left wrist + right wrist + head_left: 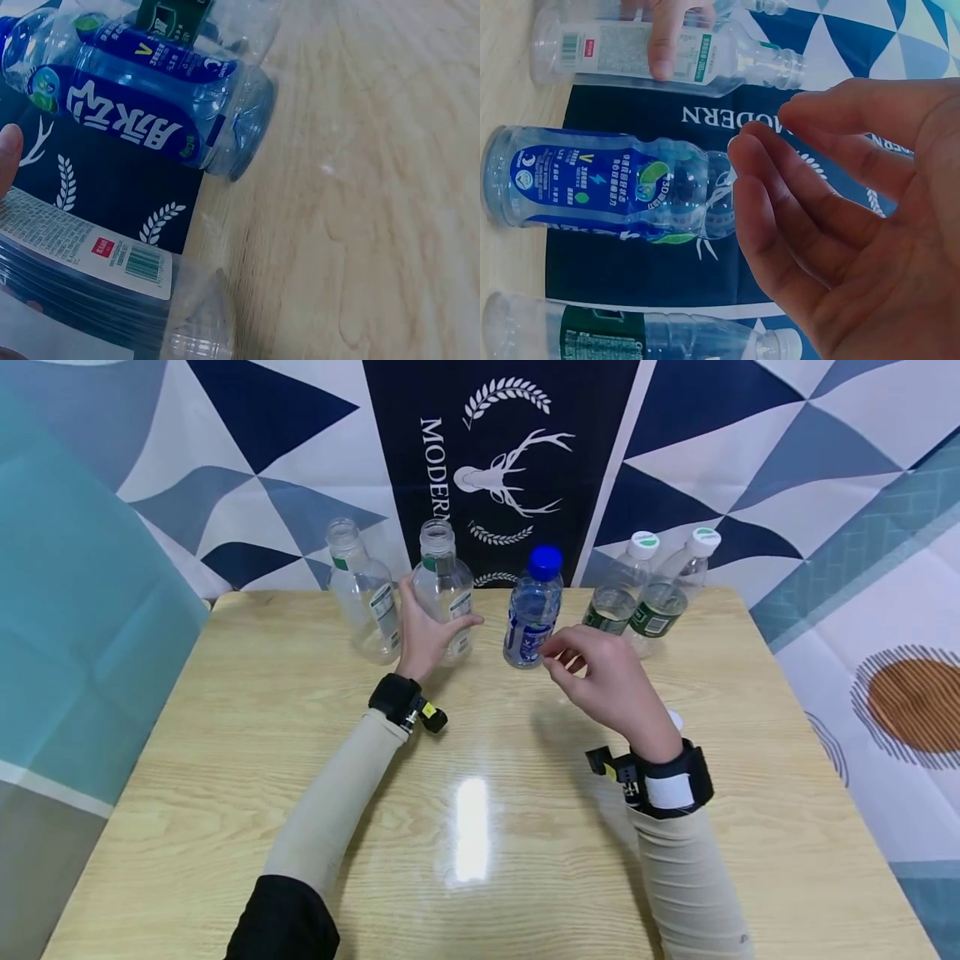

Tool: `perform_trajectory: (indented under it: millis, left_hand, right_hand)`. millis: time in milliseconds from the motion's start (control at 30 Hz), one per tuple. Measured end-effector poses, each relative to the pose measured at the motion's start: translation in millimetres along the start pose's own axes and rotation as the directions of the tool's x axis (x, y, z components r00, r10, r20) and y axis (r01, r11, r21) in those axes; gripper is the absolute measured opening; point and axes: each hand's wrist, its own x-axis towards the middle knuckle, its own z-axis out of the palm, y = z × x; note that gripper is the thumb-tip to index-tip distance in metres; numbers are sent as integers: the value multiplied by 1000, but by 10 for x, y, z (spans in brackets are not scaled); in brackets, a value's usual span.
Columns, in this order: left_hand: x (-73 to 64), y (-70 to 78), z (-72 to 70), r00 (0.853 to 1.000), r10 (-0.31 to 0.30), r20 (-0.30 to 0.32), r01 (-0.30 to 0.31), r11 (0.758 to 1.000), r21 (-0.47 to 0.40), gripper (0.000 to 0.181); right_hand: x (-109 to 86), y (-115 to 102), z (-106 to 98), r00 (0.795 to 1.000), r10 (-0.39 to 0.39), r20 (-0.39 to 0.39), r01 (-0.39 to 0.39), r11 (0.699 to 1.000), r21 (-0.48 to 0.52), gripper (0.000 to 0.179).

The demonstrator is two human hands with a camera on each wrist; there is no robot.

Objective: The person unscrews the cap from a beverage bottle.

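Observation:
My left hand [427, 639] grips a clear, uncapped plastic bottle [452, 578] standing on the table, with its thumb across the label side. The label's barcode [142, 266] shows in the left wrist view. Just left of it is a similar uncapped bottle [363, 602]. My right hand [600, 672] is held above the table with loosely curled fingers and nothing between fingers and thumb. It is nearest to a blue-labelled drink bottle [585, 184] with a blue cap [545, 562]; the hand covers that cap in the right wrist view.
Two green-labelled bottles with white caps, one in front [656, 607] and one behind [611, 602], stand at the back right. A small white object [675, 719] shows beside my right wrist. Patterned cloth [300, 460] hangs behind the wooden table [487, 735].

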Motion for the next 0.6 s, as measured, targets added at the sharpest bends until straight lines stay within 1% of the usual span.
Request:
perform_trajectory:
  millis: [133,233,400,500,600]
  left_hand:
    - [23,-57,16,1000,15,-11,-15,1000,6,111]
    - [36,-74,18,1000,23,-6,-23,1000,7,112]
    - [16,-83,4,999,38,-12,-37,998,43,127]
    - [-13,-78,-13,996,78,-33,-76,996,46,134]
    - [-54,-70,-38,992,117,-44,-115,993,36,134]
  right_hand:
    - [9,9,14,1000,7,5,-7,1000,6,7]
    - [19,6,23,1000,15,11,-15,1000,11,7]
    - [19,-6,46,1000,19,18,-19,1000,15,7]
    - [17,-6,58,1000,19,18,-19,1000,6,6]
    - [20,4,73,1000,17,22,-17,1000,-5,7]
